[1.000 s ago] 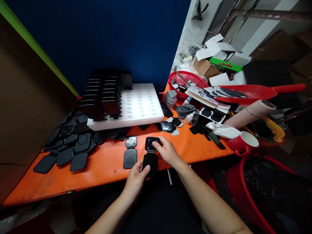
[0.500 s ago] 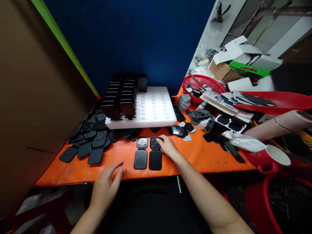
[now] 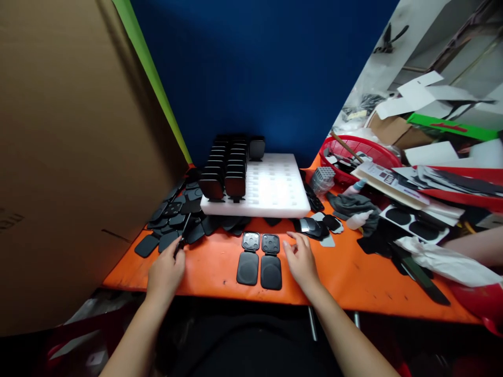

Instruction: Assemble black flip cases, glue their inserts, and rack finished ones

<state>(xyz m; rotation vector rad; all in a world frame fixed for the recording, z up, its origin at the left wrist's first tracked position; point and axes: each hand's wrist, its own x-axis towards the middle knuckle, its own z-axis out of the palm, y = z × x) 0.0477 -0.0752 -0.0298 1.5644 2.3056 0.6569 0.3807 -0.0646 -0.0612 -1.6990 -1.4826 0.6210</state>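
Note:
My left hand (image 3: 167, 269) is closed on a slim black piece (image 3: 184, 230), seen nearly edge-on, at the pile of black square plates (image 3: 168, 222). Whether that piece is one of the plates I cannot tell. Two hinged black pieces lie unfolded side by side on the orange table (image 3: 210, 272): the left hinged piece (image 3: 247, 268) and the right hinged piece (image 3: 271, 272). Each has a smaller square with round spots above a larger plain flap. Just right of the right piece, my right hand (image 3: 302, 259) is open with fingers apart, holding nothing.
Behind stands a white foam tray (image 3: 275, 209) with rows of upright black pieces (image 3: 236, 183) on its left. A cardboard wall (image 3: 78, 131) borders the left. To the right lie a red basket (image 3: 361, 146), a grey cloth (image 3: 349, 204), a small bottle (image 3: 358, 220) and loose black pads (image 3: 314, 225).
My right hand has let go of the right hinged piece and moved off to its right. My left hand has reached to the plate pile and closed on a slim black piece. The view has shifted.

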